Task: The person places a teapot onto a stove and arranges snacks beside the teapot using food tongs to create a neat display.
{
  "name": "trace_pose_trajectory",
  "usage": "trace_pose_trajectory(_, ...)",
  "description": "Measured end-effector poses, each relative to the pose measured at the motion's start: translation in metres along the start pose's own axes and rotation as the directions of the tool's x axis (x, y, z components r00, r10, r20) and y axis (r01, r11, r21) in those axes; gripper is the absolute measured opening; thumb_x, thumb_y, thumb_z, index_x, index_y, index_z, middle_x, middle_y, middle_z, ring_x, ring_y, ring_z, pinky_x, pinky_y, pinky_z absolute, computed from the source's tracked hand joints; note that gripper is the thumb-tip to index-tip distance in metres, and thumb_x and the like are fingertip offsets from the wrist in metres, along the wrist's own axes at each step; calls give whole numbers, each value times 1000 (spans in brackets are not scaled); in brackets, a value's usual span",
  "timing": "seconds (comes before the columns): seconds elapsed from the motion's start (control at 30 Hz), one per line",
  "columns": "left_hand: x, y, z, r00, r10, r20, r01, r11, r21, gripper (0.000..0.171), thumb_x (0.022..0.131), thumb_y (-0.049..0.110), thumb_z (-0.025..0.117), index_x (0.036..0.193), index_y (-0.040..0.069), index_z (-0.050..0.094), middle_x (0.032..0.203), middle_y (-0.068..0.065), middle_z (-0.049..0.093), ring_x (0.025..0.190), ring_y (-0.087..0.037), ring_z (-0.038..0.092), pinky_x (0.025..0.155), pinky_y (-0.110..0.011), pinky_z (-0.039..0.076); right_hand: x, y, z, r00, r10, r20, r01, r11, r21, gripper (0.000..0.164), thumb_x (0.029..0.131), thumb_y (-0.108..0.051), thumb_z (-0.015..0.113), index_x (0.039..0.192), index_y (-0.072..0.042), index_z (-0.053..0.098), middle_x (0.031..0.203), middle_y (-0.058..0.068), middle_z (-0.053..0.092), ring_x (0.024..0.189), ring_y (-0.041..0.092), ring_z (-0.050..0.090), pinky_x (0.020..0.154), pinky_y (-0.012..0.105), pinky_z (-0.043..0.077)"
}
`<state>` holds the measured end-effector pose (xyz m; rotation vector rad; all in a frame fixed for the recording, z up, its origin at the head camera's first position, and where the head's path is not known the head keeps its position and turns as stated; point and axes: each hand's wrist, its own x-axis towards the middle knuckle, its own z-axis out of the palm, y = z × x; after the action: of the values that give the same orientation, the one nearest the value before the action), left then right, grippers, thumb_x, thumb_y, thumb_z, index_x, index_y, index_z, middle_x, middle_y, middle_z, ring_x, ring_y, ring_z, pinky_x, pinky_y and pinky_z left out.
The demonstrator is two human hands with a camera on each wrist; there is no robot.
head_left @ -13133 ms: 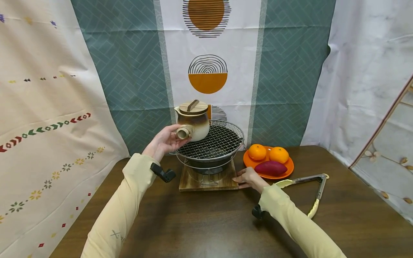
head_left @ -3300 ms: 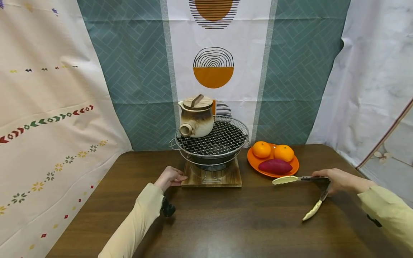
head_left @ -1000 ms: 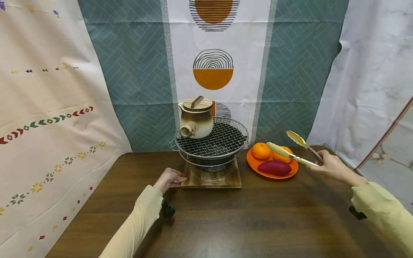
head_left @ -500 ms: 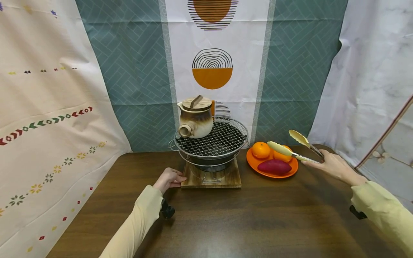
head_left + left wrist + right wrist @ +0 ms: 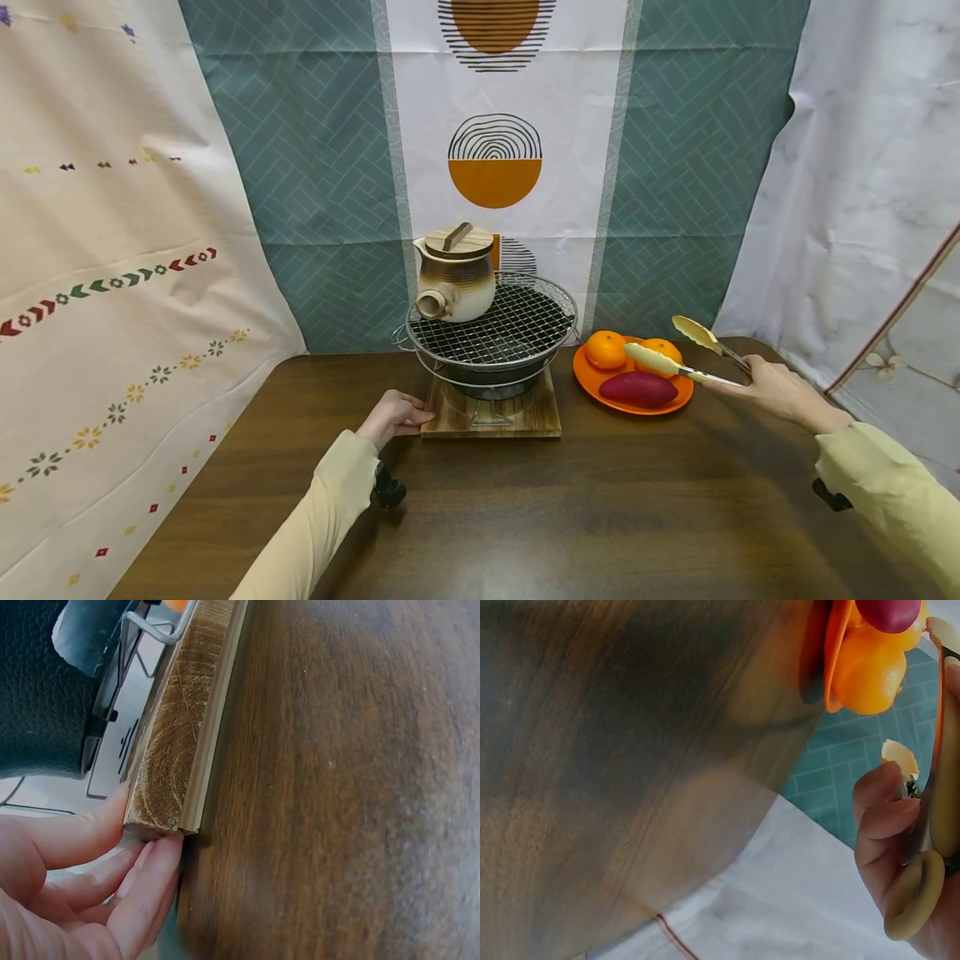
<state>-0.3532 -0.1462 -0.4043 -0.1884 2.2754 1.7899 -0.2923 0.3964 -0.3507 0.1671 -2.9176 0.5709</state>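
Observation:
My left hand (image 5: 393, 414) pinches the left edge of the square wooden board (image 5: 528, 423); in the left wrist view its thumb lies at the top edge, with fingers below the corner. My right hand (image 5: 783, 392) holds metal tongs (image 5: 693, 332) with pale yellow scalloped tips. The tongs' arms are spread, and the nearer tip overlaps the right-hand orange (image 5: 666, 347) in the head view. Another orange (image 5: 606, 350) and a purple sweet potato (image 5: 639, 388) share the orange plate (image 5: 637, 410). Nothing is between the tongs' tips.
On the board stands a round charcoal grill with a wire mesh (image 5: 525, 325). A clay pot (image 5: 468, 293) with a wooden lid (image 5: 461, 240) sits on the mesh's left side, its hollow handle toward me. Patterned cloths (image 5: 322, 167) hang behind the brown table (image 5: 525, 517).
My left hand has gone from the pot's handle to the board's left edge. My right hand has left the board, lifted the tongs from the table over the plate, and lately lowered them slightly.

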Motion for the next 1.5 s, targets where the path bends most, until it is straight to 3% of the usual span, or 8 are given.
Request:
trace_pose_trajectory(0.2,-1,0,0,1000,23,15,-23,1000,-1,37,79,-10,60,112,-22,46,85,-20,64,71,-21,61,74,-44,48,0,1,0,1000,-21,4,21,1000,-4,52,81,-52,60,77,-3,42,57,1,32,50,20,42,44,32,32)
trace_pose_trajectory(0.6,0,-2,0,1000,7,4,-7,1000,2,39,78,-9,64,111,-21,47,83,-18,62,67,-19,60,72,-42,49,3,3,0,999,-42,-2,42,998,-40,50,81,-48,63,77,-2,42,58,2,31,50,19,40,45,31,32)
trace_pose_trajectory(1.13,0,-2,0,1000,8,0,-8,1000,-2,37,78,-8,65,109,-21,49,77,-15,61,65,-18,59,71,-42,50,3,3,0,999,-46,19,47,998,-51,47,80,-47,64,74,-4,45,53,1,36,44,17,42,44,31,34)
trace_pose_trajectory(1.5,-3,-1,0,1000,18,6,-18,1000,2,36,78,-7,65,108,-21,49,74,-13,62,65,-18,59,71,-43,49,3,3,3,999,-40,36,41,999,-28,48,79,-47,66,80,-1,50,57,3,44,39,16,47,42,32,40)
